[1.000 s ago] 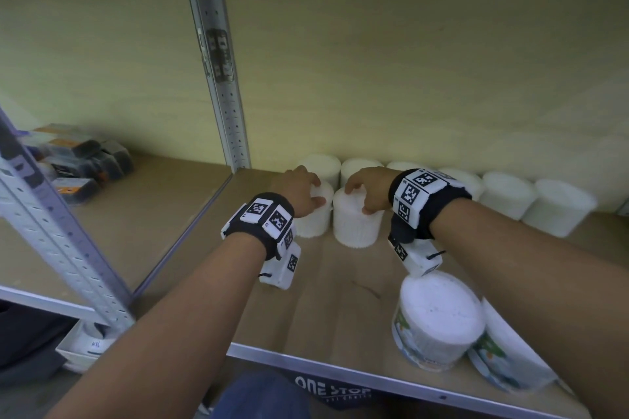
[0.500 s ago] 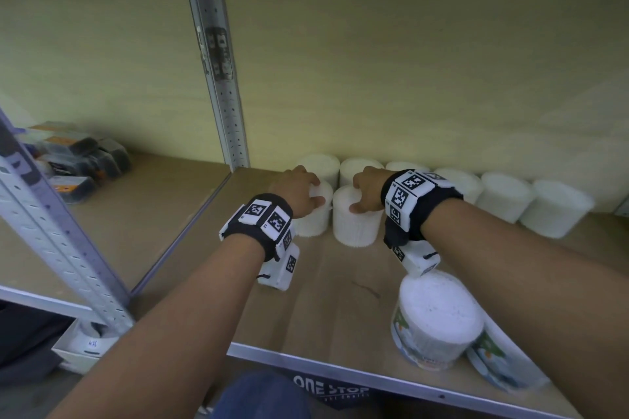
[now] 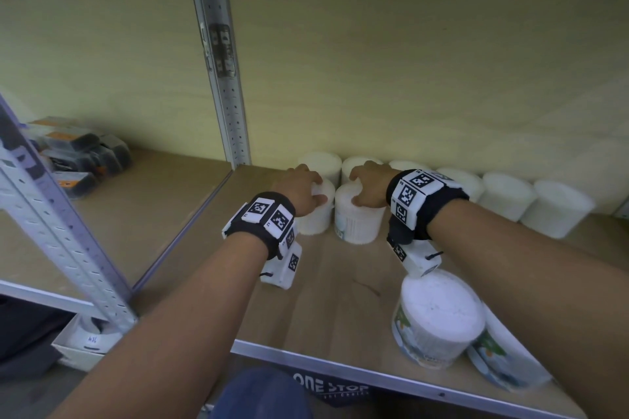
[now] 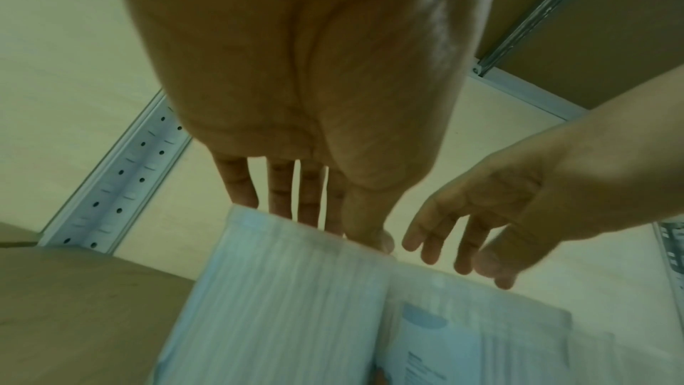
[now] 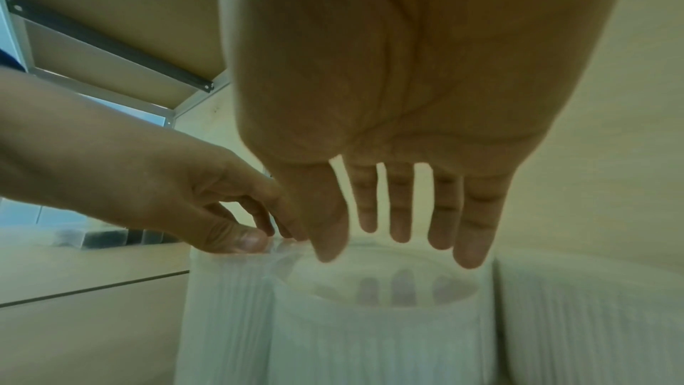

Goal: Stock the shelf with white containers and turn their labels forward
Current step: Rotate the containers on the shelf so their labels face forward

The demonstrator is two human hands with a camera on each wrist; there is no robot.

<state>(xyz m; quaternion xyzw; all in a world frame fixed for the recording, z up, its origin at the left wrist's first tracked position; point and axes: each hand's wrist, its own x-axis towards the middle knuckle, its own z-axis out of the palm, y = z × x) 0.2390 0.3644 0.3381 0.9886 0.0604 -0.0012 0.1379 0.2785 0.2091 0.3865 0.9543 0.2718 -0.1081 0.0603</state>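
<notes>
Two white ribbed containers stand side by side in the second row on the wooden shelf. My left hand reaches down over the left container, thumb and fingers holding its top rim. My right hand grips the lid of the right container from above, fingers spread round the rim. A strip of printed label shows on that container's lower left side. The left wrist view, blurred, shows my left hand on the left container. The right wrist view shows my right hand over the right container's lid.
A back row of white containers lines the rear wall. Two containers with green labels stand at the front right, near the metal shelf edge. A perforated metal upright rises at the left, with dark boxes on the neighbouring shelf.
My right hand has twisted on the right container, and a strip of its label has come into view. My left hand has stayed on the left container.
</notes>
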